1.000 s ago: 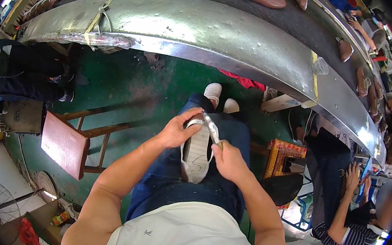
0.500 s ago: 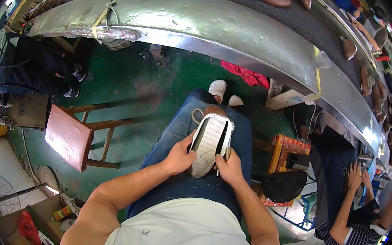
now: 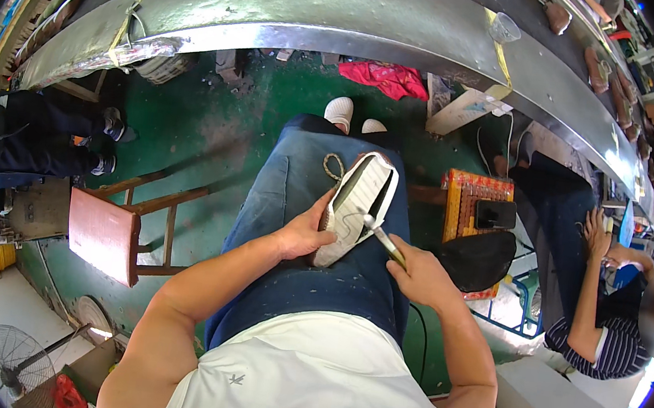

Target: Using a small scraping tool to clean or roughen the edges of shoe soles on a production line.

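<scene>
A shoe point(image 3: 354, 207) rests upside down across my thighs, toe pointing away. Its pale ribbed bottom faces up, a white band runs round the edge with a dark gap along the right, and a lace loop point(image 3: 334, 165) hangs out on the left. My left hand point(image 3: 308, 234) grips the heel end from the left, thumb on top. In my right hand point(image 3: 420, 269) is a slim silvery tool point(image 3: 383, 238), its rounded metal tip over the shoe's bottom. Whether the tip touches the shoe I cannot tell, nor exactly what kind of tool it is.
Ahead runs a metal-edged bench point(image 3: 282, 20) with shoes on its dark top. A wooden stool point(image 3: 105, 232) stands left; a black seat point(image 3: 477, 260) with a phone point(image 3: 495, 215) beside it stands right. A co-worker point(image 3: 609, 329) sits at right, another person point(image 3: 31, 133) at left.
My right hand has left the shoe's edge and moved right, bringing the tool's tip over its bottom. The shoe has tilted, toe to the right. The whole view has shifted slightly.
</scene>
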Available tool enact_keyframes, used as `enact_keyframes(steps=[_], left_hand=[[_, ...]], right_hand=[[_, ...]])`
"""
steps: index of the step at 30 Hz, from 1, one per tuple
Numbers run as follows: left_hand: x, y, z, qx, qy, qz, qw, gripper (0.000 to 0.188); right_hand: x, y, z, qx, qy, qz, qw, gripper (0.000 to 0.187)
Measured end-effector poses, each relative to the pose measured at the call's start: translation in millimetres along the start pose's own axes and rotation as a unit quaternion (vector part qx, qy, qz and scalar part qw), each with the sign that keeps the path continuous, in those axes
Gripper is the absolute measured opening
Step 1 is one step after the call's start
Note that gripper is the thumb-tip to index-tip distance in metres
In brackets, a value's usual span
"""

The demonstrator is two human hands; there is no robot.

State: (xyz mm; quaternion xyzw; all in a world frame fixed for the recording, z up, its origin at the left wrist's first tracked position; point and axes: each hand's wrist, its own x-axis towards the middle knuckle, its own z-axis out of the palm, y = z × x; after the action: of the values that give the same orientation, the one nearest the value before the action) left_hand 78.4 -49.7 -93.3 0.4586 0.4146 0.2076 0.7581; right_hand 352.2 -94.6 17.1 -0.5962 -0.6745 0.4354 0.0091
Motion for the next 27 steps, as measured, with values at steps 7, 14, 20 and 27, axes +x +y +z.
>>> enact_keyframes(steps=[7,14,20,27], left_hand=[[-3,0,-3,0.05,-0.029,-0.026,0.998,0.096],[16,-9,15,-0.305,0.106,-0.058,0.945,0.061],[32,-33,10,0.094,0.275,0.027,0.957,0.061],[17,0,21,0.213,0.248,0.124,0.937,0.051]], right_hand=[[24,-27,-7,-0.266,0.053,-0.149,0.951,0.048],[36,-1,38,-0.146,-0.019,-0.13,0.98,0.024],[30,-5,22,-0.036,-0.068,-0.094,0.993,0.047],[50,-10,7,-0.213,0.112,-0.126,0.962,0.056]])
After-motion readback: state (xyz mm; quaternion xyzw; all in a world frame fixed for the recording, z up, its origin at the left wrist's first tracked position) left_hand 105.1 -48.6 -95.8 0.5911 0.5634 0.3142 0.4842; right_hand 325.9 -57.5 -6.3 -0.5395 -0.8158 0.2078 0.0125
